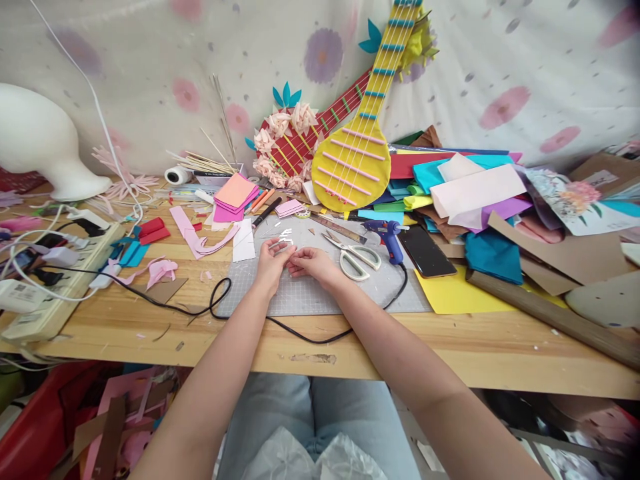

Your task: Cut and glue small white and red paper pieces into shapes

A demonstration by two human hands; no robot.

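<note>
Over the grey cutting mat (305,300), my left hand (273,265) and my right hand (316,264) meet fingertip to fingertip. Both are closed in a pinch; whatever lies between the fingers is too small or hidden to name. Several small white strips (285,235) show just beyond the left fingertips, and I cannot tell whether they are held or lie on the mat. A pair of scissors (354,256) with pale handles rests right of my right hand, blades partly spread. Beyond it stands a blue glue gun (391,240). A white paper piece (244,241) lies left of my left hand.
Two handmade paper lutes, one yellow (350,167) and one red (290,148), lean at the back. Coloured sheets (475,193) and a phone (427,251) lie right. A black cord (320,341) crosses the table (400,347) near a power strip (60,280).
</note>
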